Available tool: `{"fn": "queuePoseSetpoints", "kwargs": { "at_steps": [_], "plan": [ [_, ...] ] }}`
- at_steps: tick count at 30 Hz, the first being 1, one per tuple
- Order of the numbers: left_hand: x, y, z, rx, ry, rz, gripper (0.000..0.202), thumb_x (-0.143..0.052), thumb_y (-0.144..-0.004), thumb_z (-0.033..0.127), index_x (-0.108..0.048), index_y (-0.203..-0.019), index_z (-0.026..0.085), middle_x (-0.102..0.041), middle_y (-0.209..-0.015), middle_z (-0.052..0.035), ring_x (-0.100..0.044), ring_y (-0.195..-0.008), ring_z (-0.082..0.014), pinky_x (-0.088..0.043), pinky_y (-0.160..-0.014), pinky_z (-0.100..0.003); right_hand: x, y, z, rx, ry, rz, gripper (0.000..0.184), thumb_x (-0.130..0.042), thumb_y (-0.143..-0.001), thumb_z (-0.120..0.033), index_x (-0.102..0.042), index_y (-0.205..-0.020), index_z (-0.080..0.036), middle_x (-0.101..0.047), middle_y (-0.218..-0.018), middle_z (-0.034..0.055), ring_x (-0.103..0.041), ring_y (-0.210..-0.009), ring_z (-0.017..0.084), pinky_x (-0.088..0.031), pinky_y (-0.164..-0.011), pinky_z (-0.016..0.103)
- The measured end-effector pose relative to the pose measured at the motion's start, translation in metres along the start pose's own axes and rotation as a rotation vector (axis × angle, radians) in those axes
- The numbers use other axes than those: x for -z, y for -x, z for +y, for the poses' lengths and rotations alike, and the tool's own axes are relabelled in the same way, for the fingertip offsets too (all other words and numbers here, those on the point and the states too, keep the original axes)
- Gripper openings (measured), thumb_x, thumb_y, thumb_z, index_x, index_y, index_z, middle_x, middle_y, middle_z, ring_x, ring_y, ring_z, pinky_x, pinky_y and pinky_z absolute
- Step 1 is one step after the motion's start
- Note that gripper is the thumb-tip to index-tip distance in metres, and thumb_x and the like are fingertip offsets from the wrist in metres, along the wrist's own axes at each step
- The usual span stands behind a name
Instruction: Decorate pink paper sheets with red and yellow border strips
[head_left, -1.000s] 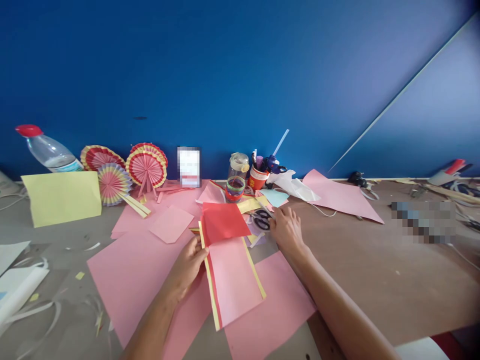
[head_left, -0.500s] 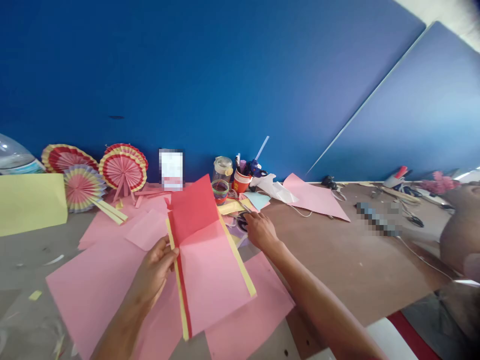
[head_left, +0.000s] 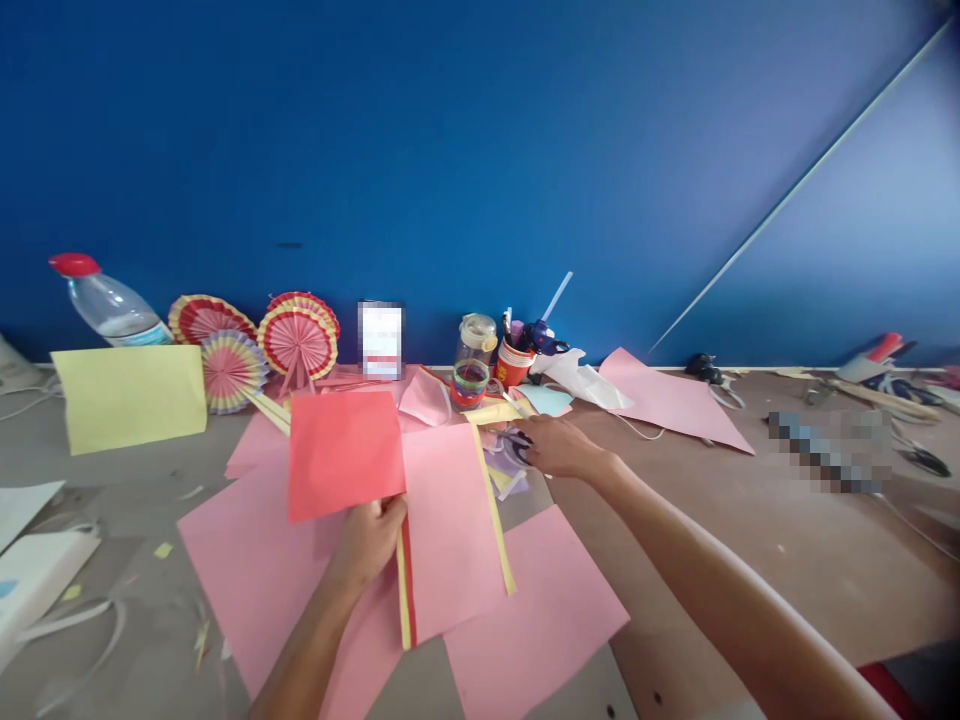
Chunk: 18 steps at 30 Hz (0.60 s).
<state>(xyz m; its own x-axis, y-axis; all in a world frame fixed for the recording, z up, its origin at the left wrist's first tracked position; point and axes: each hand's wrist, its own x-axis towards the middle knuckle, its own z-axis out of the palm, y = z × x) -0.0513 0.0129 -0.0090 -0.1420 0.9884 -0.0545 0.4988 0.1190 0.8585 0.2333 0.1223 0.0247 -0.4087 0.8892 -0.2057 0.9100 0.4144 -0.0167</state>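
My left hand (head_left: 371,545) is closed on the left edge of a pink paper sheet (head_left: 454,530), which has red and yellow strips along its sides. The sheet's red upper part (head_left: 345,450) bends over to the left above this hand. My right hand (head_left: 559,447) reaches among paper scraps, its fingers closed at the dark handles of a pair of scissors (head_left: 519,448). The fingertips are partly hidden. Larger pink sheets (head_left: 540,610) lie under the held paper.
Folded paper fans (head_left: 298,340) stand at the back left beside a yellow sheet (head_left: 127,398) and a plastic bottle (head_left: 112,305). A lidded jar (head_left: 476,340), a cup of pens (head_left: 516,365) and a phone (head_left: 380,340) line the blue wall. Another pink sheet (head_left: 675,400) lies right.
The view has turned left. The red upper part of the held paper has swung over to the left. My right hand stays by the scissors, which remain among the scraps.
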Motion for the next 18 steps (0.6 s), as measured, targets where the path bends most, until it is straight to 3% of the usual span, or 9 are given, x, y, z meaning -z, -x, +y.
{"fn": "queuePoseSetpoints", "kwargs": {
  "at_steps": [2,4,6,8,11,13,15,18],
  "plan": [
    [-0.001,0.000,-0.005,-0.013,-0.008,0.048,0.020,-0.044,-0.080,0.034,-0.056,-0.076,0.020,-0.062,-0.066,-0.0013,-0.062,-0.070,-0.0209,-0.046,-0.064,-0.027,0.003,0.014,0.013,0.002,-0.121,-0.004,0.054,-0.052,-0.076,-0.019,-0.052,-0.131,-0.021,-0.067,-0.103,0.0096,-0.060,-0.090,0.023,-0.038,-0.070,0.027],
    [-0.002,-0.001,-0.009,-0.040,-0.107,0.151,0.018,-0.043,-0.080,0.031,-0.054,-0.073,0.019,-0.057,-0.059,-0.0003,-0.057,-0.058,-0.0177,-0.042,-0.056,-0.026,0.003,0.030,0.026,-0.007,-0.377,-0.042,0.048,-0.054,-0.076,-0.023,-0.058,-0.124,-0.020,-0.067,-0.093,0.0065,-0.059,-0.080,0.020,-0.038,-0.068,0.027],
    [-0.003,-0.001,-0.013,-0.102,-0.301,0.238,0.020,-0.041,-0.081,0.026,-0.052,-0.066,0.019,-0.051,-0.054,-0.0001,-0.051,-0.051,-0.0156,-0.038,-0.053,-0.026,-0.002,0.047,0.034,-0.007,-0.774,-0.104,0.044,-0.057,-0.077,-0.030,-0.060,-0.120,-0.019,-0.066,-0.091,0.0056,-0.058,-0.080,0.019,-0.040,-0.069,0.028],
    [-0.004,-0.001,-0.013,-0.173,-0.534,0.204,0.024,-0.040,-0.081,0.020,-0.054,-0.062,0.019,-0.050,-0.053,-0.0017,-0.050,-0.050,-0.0156,-0.037,-0.053,-0.027,-0.011,0.063,0.032,0.021,-1.227,-0.144,0.045,-0.063,-0.077,-0.036,-0.060,-0.118,-0.017,-0.066,-0.092,0.0072,-0.058,-0.081,0.018,-0.040,-0.069,0.028],
    [-0.006,-0.001,-0.010,-0.229,-0.748,0.054,0.024,-0.042,-0.076,0.009,-0.065,-0.072,0.016,-0.057,-0.062,-0.0061,-0.056,-0.058,-0.0183,-0.037,-0.055,-0.027,-0.030,0.078,0.008,0.076,-1.758,-0.124,0.045,-0.073,-0.072,-0.037,-0.062,-0.112,-0.020,-0.065,-0.092,0.0073,-0.057,-0.077,0.014,-0.038,-0.067,0.026],
    [-0.008,-0.001,-0.006,-0.226,-0.793,0.018,0.038,-0.041,-0.074,0.004,-0.067,-0.099,0.015,-0.062,-0.075,-0.0082,-0.059,-0.064,-0.0191,-0.038,-0.055,-0.027,-0.041,0.082,-0.017,0.050,-1.996,-0.137,0.045,-0.078,-0.068,-0.034,-0.063,-0.110,-0.024,-0.063,-0.085,0.0031,-0.058,-0.077,0.012,-0.037,-0.062,0.022],
    [-0.008,-0.001,-0.004,-0.192,-0.822,0.015,0.051,-0.038,-0.079,0.005,-0.056,-0.126,0.016,-0.063,-0.087,-0.0091,-0.060,-0.066,-0.0186,-0.040,-0.056,-0.027,-0.046,0.083,-0.044,0.071,-2.102,-0.225,0.056,-0.083,-0.062,-0.034,-0.061,-0.114,-0.026,-0.060,-0.078,0.0014,-0.058,-0.078,0.014,-0.033,-0.057,0.021],
    [-0.007,-0.001,-0.003,-0.130,-0.835,0.006,0.051,-0.036,-0.086,0.011,-0.046,-0.136,0.017,-0.064,-0.093,-0.0089,-0.061,-0.068,-0.0175,-0.042,-0.060,-0.026,-0.043,0.083,-0.074,0.124,-2.066,-0.271,0.058,-0.082,-0.063,-0.043,-0.062,-0.114,-0.023,-0.060,-0.077,0.0016,-0.052,-0.071,0.013,-0.031,-0.058,0.023]
  ]
}}
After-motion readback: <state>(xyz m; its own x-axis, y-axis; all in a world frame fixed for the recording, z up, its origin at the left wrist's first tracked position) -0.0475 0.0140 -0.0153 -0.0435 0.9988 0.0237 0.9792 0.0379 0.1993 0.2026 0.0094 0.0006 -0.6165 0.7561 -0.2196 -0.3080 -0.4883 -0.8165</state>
